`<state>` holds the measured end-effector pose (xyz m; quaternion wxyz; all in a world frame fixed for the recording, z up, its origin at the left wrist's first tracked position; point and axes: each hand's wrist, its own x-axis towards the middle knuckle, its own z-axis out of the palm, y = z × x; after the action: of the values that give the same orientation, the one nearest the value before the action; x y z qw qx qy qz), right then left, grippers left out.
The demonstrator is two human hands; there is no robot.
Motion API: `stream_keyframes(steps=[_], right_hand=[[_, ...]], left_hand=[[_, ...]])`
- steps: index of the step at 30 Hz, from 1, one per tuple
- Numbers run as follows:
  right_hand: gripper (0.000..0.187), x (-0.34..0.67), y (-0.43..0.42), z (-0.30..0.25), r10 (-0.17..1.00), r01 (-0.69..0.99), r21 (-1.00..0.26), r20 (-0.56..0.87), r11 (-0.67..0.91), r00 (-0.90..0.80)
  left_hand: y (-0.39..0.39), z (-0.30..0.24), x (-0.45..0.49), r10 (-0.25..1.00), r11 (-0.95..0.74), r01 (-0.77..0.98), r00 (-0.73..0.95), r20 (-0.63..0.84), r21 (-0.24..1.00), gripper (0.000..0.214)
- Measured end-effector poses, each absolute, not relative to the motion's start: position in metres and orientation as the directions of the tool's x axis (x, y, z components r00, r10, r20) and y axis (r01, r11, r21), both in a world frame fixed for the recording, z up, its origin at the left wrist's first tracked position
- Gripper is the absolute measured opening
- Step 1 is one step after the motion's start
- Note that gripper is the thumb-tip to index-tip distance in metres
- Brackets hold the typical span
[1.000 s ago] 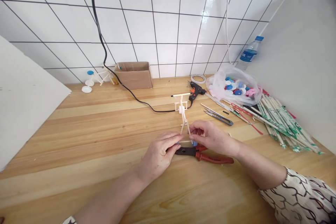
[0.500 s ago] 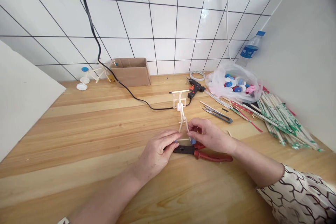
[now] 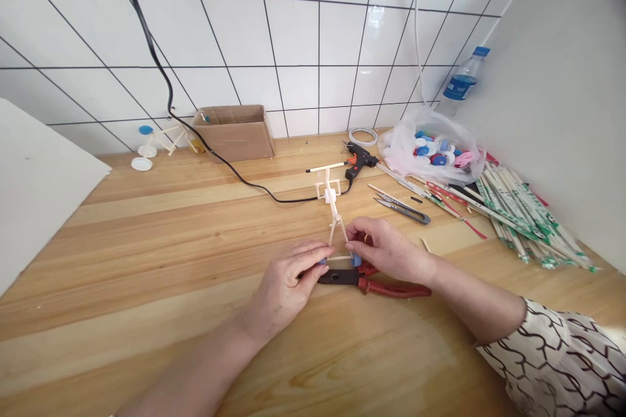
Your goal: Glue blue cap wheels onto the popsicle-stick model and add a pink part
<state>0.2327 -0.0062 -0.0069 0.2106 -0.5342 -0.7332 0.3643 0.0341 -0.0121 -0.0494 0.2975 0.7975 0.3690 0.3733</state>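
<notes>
A small tricycle model made of wooden sticks (image 3: 334, 208) stands on the wooden table in front of me, with a dark-tipped stick across its far end. Its near end has a blue bottle cap on each side, joined by a stick. My left hand (image 3: 288, 280) pinches the left cap, which its fingers mostly cover. Closed around the near right corner, my right hand (image 3: 388, 251) has its fingertips on the leg and by the right blue cap (image 3: 356, 259). Red-handled pliers (image 3: 394, 288) lie just below the model, partly behind my hands.
Behind the model lie a black glue gun (image 3: 360, 158) with its cable and a tape roll (image 3: 363, 137). To the right are thread snips (image 3: 403, 210), a bag of bottle caps (image 3: 433, 146) and wrapped chopsticks (image 3: 531, 215). A cardboard box (image 3: 235, 133) and another stick model (image 3: 169, 140) stand at the back left.
The view has shifted slightly, so everything sits a little further left. Both hands keep their hold at the model's near end, and the right blue cap shows more.
</notes>
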Motion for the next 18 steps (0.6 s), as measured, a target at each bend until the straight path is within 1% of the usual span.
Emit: stream_keyframes(steps=[9, 18], right_hand=[[0.009, 0.2321, -0.006, -0.0089, 0.94, 0.618, -0.77, -0.071, 0.162, -0.334], [0.009, 0.2317, -0.0078, -0.0117, 0.941, 0.59, -0.79, -0.048, 0.169, -0.334]], left_hand=[[-0.012, -0.049, 0.0338, 0.816, -0.546, 0.368, 0.44, 0.376, 0.753, 0.025], [-0.0133, -0.0515, 0.0332, 0.798, -0.579, 0.385, 0.449, 0.403, 0.719, 0.025]])
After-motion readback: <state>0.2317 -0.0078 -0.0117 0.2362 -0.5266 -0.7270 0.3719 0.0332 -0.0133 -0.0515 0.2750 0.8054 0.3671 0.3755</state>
